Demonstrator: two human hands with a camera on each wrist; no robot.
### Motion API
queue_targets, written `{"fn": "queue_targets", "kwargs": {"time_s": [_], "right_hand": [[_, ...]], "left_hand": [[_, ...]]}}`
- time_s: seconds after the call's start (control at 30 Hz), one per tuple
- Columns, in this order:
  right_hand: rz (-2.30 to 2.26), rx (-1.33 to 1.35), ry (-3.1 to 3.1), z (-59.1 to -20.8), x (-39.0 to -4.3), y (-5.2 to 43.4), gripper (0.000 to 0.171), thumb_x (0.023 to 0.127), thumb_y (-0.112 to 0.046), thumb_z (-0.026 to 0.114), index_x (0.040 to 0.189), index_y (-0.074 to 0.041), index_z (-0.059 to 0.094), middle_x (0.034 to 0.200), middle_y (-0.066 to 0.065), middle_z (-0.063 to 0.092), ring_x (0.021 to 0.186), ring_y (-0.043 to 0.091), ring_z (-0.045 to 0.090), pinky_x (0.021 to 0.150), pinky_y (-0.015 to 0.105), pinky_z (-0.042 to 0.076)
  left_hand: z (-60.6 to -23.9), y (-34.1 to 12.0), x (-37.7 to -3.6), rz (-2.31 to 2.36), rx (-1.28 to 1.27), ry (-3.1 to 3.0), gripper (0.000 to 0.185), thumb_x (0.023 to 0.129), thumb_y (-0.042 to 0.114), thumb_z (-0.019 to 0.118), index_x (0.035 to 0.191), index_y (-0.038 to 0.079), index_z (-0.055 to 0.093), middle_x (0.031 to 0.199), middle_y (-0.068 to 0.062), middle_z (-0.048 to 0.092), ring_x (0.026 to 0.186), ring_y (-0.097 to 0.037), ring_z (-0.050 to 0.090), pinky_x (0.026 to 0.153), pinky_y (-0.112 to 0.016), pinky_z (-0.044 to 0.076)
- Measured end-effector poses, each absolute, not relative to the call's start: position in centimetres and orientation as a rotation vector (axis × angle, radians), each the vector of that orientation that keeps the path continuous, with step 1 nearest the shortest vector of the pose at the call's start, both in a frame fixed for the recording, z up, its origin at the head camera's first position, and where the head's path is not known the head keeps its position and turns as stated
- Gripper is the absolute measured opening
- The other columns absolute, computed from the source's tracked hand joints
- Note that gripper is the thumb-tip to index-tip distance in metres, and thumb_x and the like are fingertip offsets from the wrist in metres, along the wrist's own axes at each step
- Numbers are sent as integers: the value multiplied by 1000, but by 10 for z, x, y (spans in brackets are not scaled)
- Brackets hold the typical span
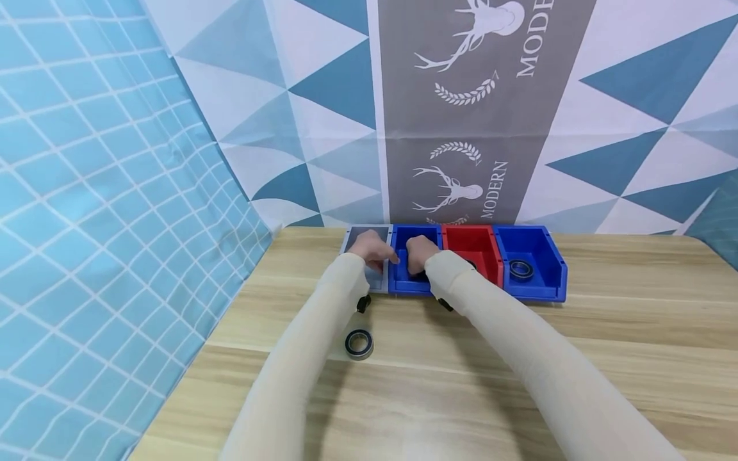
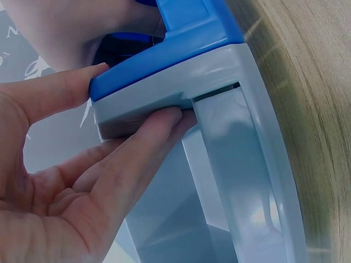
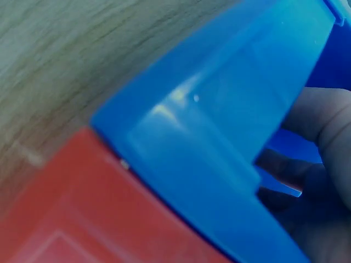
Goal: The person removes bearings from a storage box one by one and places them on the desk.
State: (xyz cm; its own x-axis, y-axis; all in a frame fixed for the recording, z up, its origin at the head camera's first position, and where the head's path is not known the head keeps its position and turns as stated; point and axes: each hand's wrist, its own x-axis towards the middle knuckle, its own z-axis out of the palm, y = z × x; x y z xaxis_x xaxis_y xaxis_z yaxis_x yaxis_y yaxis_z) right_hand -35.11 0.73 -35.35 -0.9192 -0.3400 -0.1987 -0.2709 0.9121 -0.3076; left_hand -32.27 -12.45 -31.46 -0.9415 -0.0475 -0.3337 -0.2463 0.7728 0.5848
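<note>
Bins: 4 in a row at the table's back edge.
Rightmost bin: holds 1 ring.
Loose ring: on table, before leftmost bin.

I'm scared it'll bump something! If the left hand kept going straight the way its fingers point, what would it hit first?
Probably the left blue plastic bin: the left hand on the grey plastic bin has fingertips already beside it.

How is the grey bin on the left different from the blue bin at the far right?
The grey bin sits at the left end of the row, the far-right blue bin at the other. The left hand grips the grey bin's wall; nobody touches the blue one. The blue bin holds a bearing ring. Both stand on the wooden table.
</note>
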Motion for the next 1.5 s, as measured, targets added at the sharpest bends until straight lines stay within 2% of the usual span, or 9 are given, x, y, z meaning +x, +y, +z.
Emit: {"fn": "queue_targets", "kwargs": {"time_s": [0.43,0.7,0.83,1.0,1.23,1.5], "right_hand": [[-238,-527,2818,-354,-352,7,24,82,-2,60,106,-2,59,108,15,60,90,26,54,73,31,46],[-195,-581,2807,-351,-354,7,38,82,-3,62,120,-1,57,119,15,60,99,27,55,84,33,49],[-182,-595,2790,-351,-355,7,47,81,-7,67,126,-2,55,127,16,60,103,29,55,95,40,51],[-205,-638,2781,-353,-353,7,54,80,-16,73,129,-3,54,131,18,59,108,30,57,103,50,47],[-206,-757,2804,-348,-344,8,58,80,-23,74,130,-2,53,135,22,53,118,34,53,106,53,44],[-210,-869,2803,-340,-335,13,53,80,-22,75,126,-2,57,125,18,59,109,28,55,102,46,49]], "left_hand": [[-312,-124,-320,943,-239,2661,45,79,20,77,114,-3,61,99,-16,69,59,-17,67,62,-29,59],[-310,-127,-321,1022,-269,2629,44,78,21,79,110,-4,62,80,-9,63,55,-15,64,60,-27,58],[-312,-126,-322,1035,-267,2627,41,78,21,79,107,-3,63,82,-11,64,54,-15,63,57,-26,57],[-314,-128,-320,1053,-256,2602,41,77,19,79,108,-4,63,79,-10,63,55,-14,62,58,-27,58],[-314,-130,-317,1051,-244,2609,41,79,19,78,109,-3,63,78,-9,62,56,-15,62,59,-27,58],[-313,-127,-318,1029,-249,2617,38,79,20,78,108,-2,65,74,-8,62,55,-15,62,60,-27,58]]}}
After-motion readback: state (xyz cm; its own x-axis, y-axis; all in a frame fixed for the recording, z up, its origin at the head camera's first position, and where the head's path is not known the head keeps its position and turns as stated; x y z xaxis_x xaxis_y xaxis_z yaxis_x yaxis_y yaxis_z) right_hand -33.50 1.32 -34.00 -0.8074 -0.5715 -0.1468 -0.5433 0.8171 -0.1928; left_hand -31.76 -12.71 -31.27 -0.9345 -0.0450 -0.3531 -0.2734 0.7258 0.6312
